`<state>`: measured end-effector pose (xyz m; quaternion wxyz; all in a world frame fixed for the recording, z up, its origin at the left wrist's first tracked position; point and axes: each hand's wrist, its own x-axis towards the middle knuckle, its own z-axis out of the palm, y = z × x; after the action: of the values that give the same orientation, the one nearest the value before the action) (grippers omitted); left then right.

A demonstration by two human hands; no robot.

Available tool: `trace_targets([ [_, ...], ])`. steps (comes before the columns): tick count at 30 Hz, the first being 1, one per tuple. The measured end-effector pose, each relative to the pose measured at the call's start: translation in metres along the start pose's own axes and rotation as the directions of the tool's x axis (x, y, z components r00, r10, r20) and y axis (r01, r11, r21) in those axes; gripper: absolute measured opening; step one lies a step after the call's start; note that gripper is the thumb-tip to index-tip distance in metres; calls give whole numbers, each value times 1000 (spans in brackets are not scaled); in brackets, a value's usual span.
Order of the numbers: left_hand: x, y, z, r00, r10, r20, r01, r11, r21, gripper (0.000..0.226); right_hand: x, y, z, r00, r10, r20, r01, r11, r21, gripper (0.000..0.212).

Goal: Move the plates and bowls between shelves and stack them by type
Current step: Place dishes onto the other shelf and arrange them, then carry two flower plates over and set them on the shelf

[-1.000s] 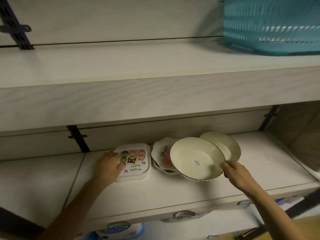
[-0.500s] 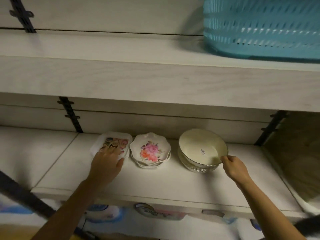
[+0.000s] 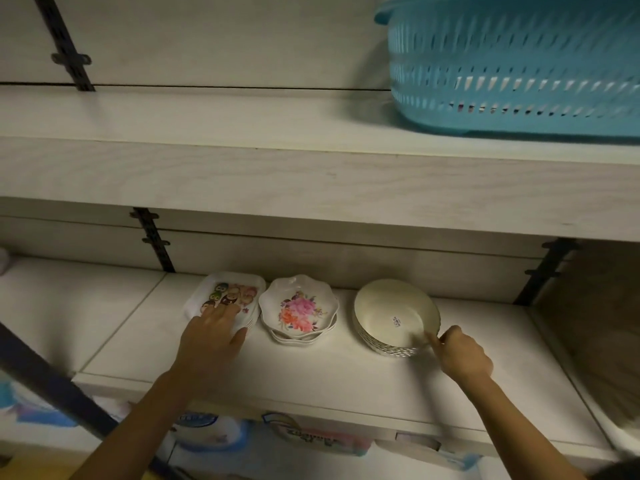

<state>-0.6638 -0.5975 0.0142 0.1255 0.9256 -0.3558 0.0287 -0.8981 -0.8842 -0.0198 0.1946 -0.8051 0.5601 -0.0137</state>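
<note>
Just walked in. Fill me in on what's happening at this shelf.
A person is sorting dishes on the middle shelf into three stacks by type. The left hand rests flat on the stack of square cartoon plates. The right hand pinches the near rim of the top cream bowl, which sits nested on its stack. Between them, apart from both hands, is a stack of scalloped floral dishes. A teal basket sits on the shelf above.

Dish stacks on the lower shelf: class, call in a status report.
Left hand flat on square plates. Right hand pinching cream bowls' rim. Floral plates stacked between, untouched. Nothing in the way.
</note>
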Motion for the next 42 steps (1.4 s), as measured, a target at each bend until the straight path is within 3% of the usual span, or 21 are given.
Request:
trace_targets([
  [6, -18, -3, -4, 998, -56, 41, 57, 998, -18, 42, -25, -16, -17, 943, -328, -46, 323, 942, -90, 33],
  [11, -44, -16, -7, 988, -149, 36, 150, 988, -37, 44, -51, -52, -18, 804, -594, -12, 589, 800, -110, 25],
  [18, -83, -58, -24, 961, -274, 33, 276, 952, -134, 43, -92, -117, 9, 603, -794, 79, 798, 599, -71, 27],
  [27, -132, -156, -57, 920, -389, -48, 373, 907, -196, 28, -160, -213, 47, 424, -895, 140, 905, 426, -12, 30],
  [42, -192, -386, -121, 900, -432, -56, 424, 898, -116, 37, -330, -414, 153, 302, -945, 123, 937, 318, 144, 28],
])
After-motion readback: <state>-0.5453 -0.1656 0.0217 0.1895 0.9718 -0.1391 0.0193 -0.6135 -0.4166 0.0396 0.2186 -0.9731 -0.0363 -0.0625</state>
